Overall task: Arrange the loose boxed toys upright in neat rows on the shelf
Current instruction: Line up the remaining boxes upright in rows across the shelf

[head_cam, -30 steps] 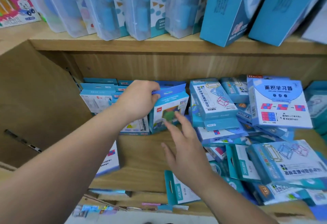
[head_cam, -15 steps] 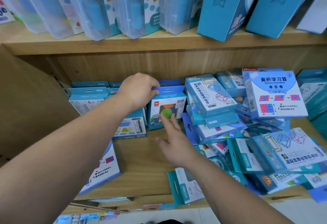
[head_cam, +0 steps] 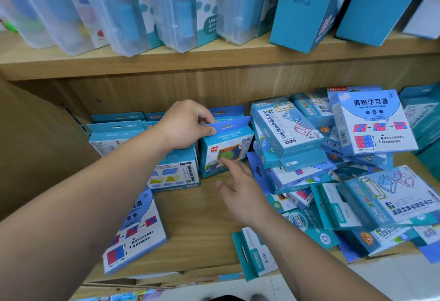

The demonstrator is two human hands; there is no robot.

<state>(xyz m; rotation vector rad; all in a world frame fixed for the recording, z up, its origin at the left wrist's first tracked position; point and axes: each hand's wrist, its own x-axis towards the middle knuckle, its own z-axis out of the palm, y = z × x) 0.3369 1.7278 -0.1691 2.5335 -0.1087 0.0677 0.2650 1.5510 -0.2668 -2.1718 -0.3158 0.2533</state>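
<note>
Left hand (head_cam: 184, 125) pinching box (head_cam: 234, 138) — upright, on shelf (head_cam: 197, 217)

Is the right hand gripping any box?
No, the right hand reaches open-fingered toward the upright box, which the left hand pinches at its top.

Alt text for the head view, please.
The left hand pinches the hang tab of an upright blue toy box at the back of a wooden shelf, while the open right hand reaches toward its front. Other boxes stand to its left; a jumbled pile of boxes lies on the right.
</note>
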